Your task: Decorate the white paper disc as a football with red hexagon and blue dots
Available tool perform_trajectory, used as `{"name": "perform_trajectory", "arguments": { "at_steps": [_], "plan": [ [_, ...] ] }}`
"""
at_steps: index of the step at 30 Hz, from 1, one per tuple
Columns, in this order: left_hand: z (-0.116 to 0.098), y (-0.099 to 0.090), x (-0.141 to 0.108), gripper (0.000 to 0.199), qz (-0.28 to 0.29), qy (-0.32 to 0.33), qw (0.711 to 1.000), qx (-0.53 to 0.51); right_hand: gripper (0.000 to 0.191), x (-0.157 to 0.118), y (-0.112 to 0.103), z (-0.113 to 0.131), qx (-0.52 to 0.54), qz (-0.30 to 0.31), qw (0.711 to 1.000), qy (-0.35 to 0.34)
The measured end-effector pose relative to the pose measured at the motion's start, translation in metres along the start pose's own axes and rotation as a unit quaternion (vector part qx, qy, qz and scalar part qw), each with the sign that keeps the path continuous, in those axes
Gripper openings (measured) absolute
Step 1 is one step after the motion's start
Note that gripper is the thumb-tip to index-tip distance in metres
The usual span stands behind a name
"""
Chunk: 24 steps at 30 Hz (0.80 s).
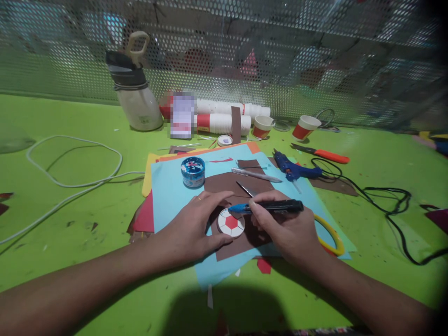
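A small white disc [237, 232] with a red hexagon and thin dark lines, like a football pattern, lies on brown paper [224, 252]. My left hand [196, 224] curves around its left side, thumb and fingers closed at its edge. In my right hand [290, 228] is a black marker [278, 206] with a blue front end, held nearly level, its tip at the disc's upper edge. Beneath that hand lie scissors, their yellow handle [331, 234] showing at the right and a blade beyond the knuckles. A blue glitter jar [193, 172] stands beyond my left hand.
Light blue sheets [168, 186] lie under the brown paper. A clear pen [256, 175], a blue glue gun [294, 169] and an orange-handled cutter [331, 155] lie farther off. Paper cups [306, 128], a bottle [138, 100] and a perforated metal screen [224, 56] stand behind. Cables [378, 196] cross both sides.
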<state>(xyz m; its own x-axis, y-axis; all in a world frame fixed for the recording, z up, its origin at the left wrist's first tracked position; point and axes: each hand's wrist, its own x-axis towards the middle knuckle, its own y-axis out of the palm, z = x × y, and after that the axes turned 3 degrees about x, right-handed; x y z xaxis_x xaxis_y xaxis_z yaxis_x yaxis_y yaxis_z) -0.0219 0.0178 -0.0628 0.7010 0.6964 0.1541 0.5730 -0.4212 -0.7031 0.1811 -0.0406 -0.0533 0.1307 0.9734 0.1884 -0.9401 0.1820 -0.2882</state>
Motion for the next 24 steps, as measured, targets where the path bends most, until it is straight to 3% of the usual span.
{"name": "perform_trajectory", "arguments": {
  "at_steps": [24],
  "plan": [
    [-0.0004, -0.0004, -0.0005, 0.069, -0.003, -0.002, 1.0, 0.003, 0.014, 0.0012, -0.0002, 0.004, -0.007, -0.011, 1.0, -0.014]
  ]
}}
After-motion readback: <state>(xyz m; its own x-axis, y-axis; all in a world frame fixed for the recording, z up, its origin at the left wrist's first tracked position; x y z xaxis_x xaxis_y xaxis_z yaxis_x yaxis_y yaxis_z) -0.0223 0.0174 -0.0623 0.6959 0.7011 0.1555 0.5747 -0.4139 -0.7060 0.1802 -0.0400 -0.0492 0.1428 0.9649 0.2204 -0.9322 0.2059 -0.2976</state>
